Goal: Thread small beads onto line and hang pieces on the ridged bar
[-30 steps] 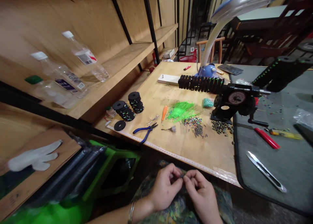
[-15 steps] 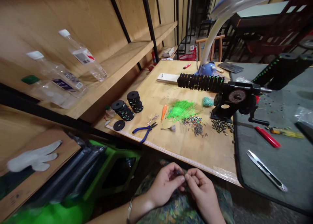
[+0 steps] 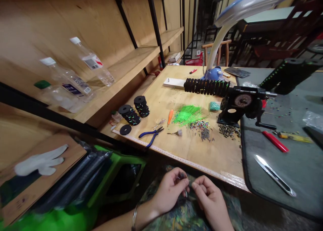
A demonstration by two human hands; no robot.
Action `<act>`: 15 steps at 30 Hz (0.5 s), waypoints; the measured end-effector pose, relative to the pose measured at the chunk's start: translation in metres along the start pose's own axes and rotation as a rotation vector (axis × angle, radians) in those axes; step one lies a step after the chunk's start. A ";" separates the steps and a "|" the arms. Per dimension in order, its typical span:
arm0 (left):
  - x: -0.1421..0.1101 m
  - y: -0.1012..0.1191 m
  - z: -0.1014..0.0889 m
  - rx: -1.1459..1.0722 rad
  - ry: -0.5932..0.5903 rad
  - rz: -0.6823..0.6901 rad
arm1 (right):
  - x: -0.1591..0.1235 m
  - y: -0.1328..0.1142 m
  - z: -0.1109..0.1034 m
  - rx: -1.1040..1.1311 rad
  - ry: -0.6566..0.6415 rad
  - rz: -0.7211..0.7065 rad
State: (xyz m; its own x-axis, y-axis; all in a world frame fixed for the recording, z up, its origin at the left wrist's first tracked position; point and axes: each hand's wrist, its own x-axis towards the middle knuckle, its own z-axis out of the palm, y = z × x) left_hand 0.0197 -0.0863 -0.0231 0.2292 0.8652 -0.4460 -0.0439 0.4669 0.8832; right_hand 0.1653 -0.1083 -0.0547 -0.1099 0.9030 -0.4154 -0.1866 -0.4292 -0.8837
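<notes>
While clear plastic bottles point(image 3: 93, 63) are kept on the pale wooden shelf point(image 3: 126, 69), contents indeterminable, a small dark item point(image 3: 182, 176) is pinched in the left hand point(image 3: 169, 190) above dark patterned cloth point(image 3: 181, 219); a pale tip point(image 3: 186, 192) is pointed downward, long axis unresolved. The right hand point(image 3: 208, 194) is narrowed to a pinch just beside it; whether anything is held cannot be told. Blue-handled pliers point(image 3: 156, 131) are laid on the wooden table point(image 3: 217, 153), dark-red chairs point(image 3: 277, 47) beyond.

Small workshop: pliers point(image 3: 151, 136) and cranked winder point(image 3: 243, 105) on a workbench point(image 3: 174, 147).
</notes>
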 end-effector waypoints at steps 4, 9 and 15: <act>-0.001 0.001 -0.001 0.050 0.044 0.028 | -0.003 0.006 0.003 -0.042 -0.056 0.017; -0.001 -0.004 -0.001 0.092 0.061 0.101 | -0.003 0.000 0.008 -0.028 -0.075 0.088; 0.000 -0.011 -0.003 0.149 0.088 0.162 | -0.002 -0.004 0.007 -0.022 -0.108 0.134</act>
State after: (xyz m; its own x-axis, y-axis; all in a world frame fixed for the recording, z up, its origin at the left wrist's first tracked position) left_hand 0.0178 -0.0908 -0.0333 0.1454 0.9423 -0.3015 0.0723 0.2938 0.9531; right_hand 0.1598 -0.1087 -0.0483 -0.2371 0.8297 -0.5053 -0.1418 -0.5441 -0.8269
